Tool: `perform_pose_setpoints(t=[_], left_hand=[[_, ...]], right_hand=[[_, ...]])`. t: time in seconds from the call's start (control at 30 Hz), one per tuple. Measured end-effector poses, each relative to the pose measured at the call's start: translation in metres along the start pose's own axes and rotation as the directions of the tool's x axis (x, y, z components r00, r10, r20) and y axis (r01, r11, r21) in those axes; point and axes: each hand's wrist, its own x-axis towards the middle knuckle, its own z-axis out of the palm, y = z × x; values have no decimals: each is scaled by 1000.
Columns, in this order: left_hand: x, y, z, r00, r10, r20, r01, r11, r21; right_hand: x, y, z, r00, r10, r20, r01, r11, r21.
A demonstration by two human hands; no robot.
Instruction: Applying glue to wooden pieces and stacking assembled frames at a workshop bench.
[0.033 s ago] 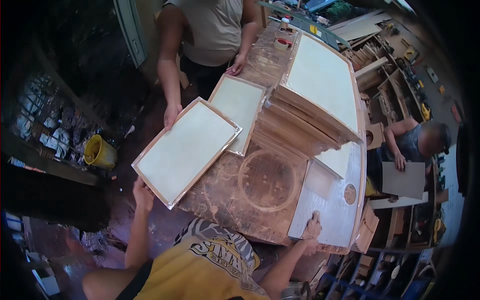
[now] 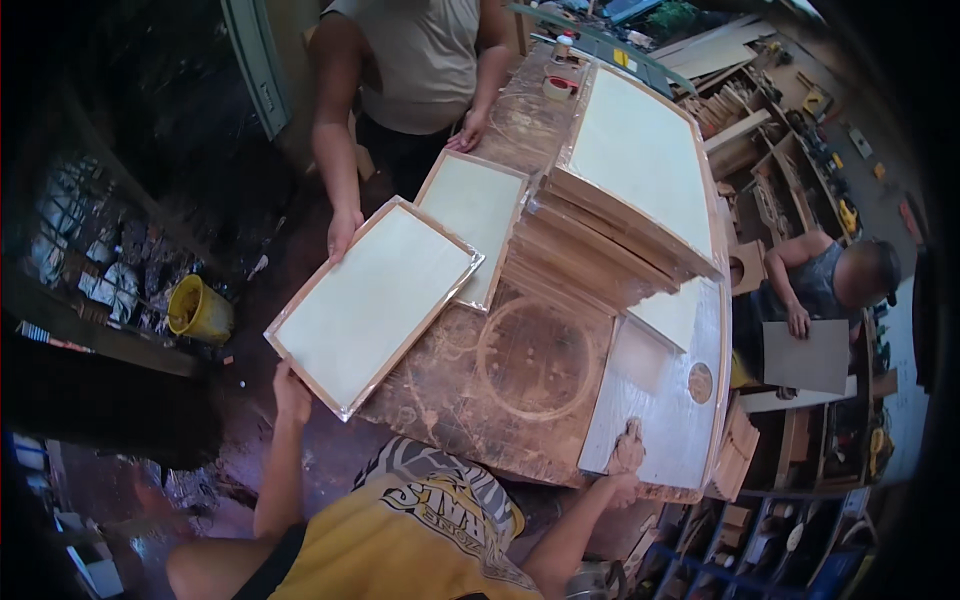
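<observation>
Plainly, the left grip (image 2: 292, 396) clasps a framed panel (image 2: 375, 305); the right grip (image 2: 626, 462), touching silvery board (image 2: 668, 425), has unclear closure.

The left grip (image 2: 292, 398) is partly hidden under a framed panel (image 2: 375, 305); beyond that grip, the view's upper edge cuts a co-worker (image 2: 420, 85) off above the chest.

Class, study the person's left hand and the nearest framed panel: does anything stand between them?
Nothing visible does: the left hand is right at the lower-left edge of the framed panel. A co-worker's hand is at the upper-left edge, not between.
</observation>
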Motion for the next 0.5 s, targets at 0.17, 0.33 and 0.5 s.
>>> perform_pose_setpoints(t=[0.17,0.33,0.5], left_hand=[[-18,-7,49,968,-159,192,195,963,-186],[-57,13,52,986,41,163,-21,993,-119],[-82,52,41,976,162,149,-154,986,-59]], right_hand=[[52,25,20,828,-215,-517,375,899,226],[32,-9,22,399,-808,-434,834,516,-193],[18,-12,30,278,-958,67,943,259,-209]])
